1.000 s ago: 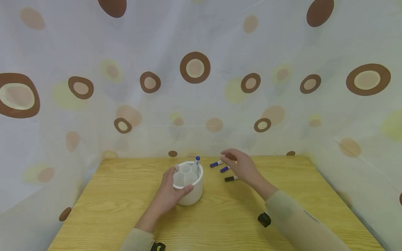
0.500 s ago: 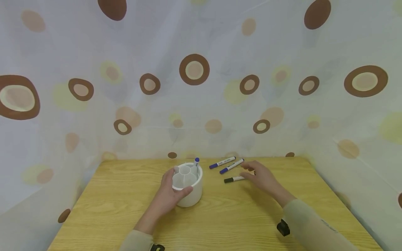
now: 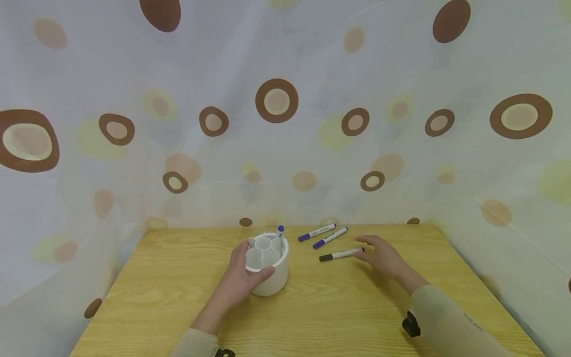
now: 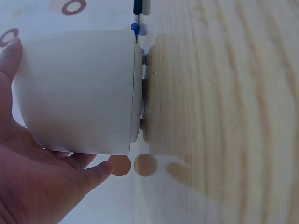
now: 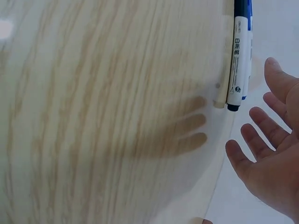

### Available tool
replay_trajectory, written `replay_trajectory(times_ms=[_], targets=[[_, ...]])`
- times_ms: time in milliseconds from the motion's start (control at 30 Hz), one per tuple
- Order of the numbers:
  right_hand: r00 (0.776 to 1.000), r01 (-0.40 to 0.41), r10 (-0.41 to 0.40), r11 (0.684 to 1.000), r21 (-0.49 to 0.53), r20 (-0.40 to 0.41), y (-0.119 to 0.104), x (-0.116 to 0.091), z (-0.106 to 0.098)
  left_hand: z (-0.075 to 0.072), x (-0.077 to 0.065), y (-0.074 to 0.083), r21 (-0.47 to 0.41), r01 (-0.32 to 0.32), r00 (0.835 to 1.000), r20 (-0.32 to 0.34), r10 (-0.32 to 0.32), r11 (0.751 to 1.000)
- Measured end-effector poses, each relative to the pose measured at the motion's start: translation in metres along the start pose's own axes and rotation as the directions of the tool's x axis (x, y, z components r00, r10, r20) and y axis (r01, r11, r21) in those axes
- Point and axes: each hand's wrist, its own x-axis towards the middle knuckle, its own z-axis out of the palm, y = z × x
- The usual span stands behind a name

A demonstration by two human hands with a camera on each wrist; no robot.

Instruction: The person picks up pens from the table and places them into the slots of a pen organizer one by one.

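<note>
My left hand (image 3: 236, 280) grips a round white pen holder (image 3: 277, 275) from its left side, thumb across the near wall. Inside, the holder (image 4: 79, 88) is divided into petal-like compartments, and one blue-capped marker (image 3: 280, 231) stands in the back right one. Over the rear end of a black-capped whiteboard marker (image 3: 340, 255) hovers my right hand (image 3: 384, 257), fingers spread and loosely bent around nothing. The right wrist view shows that black marker (image 5: 237, 65) lying just beyond the thumb and fingertips of the hand (image 5: 275, 149).
Two blue-capped markers, one farther back (image 3: 316, 232) and one nearer (image 3: 330, 238), lie slanted on the wooden table (image 3: 303, 317) behind the black one. A white curtain (image 3: 276, 163) printed with brown and yellow dots surrounds the table's back and sides.
My right hand has drawn back to the right from above the markers, uncovering both blue ones and most of the black one. The left hand keeps its grip on the pen holder, which stays in place.
</note>
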Motion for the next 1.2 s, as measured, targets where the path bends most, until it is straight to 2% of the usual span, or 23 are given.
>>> replay_trajectory(times_ms=[267, 433, 833, 1200], targets=[[0.998, -0.041, 0.04, 0.999, 0.036, 0.043, 0.013, 0.002, -0.001, 0.0, -0.001, -0.001, 0.012, -0.002, 1.0, -0.006, 0.002, 1.0], [0.999, -0.031, 0.031, 0.999, 0.007, 0.044, 0.021, 0.006, 0.0, -0.001, 0.0, 0.0, 0.013, -0.005, 1.0, -0.006, 0.005, 1.0], [0.999, 0.018, -0.019, 1.0, 0.022, 0.046, 0.026, 0.009, 0.002, -0.002, -0.001, 0.0, 0.004, -0.009, 1.0, 0.013, 0.008, 1.0], [0.998, -0.015, 0.015, 1.0, -0.006, 0.067, 0.027, 0.012, 0.001, -0.002, 0.0, -0.003, -0.026, -0.021, 1.0, -0.012, 0.021, 0.999]])
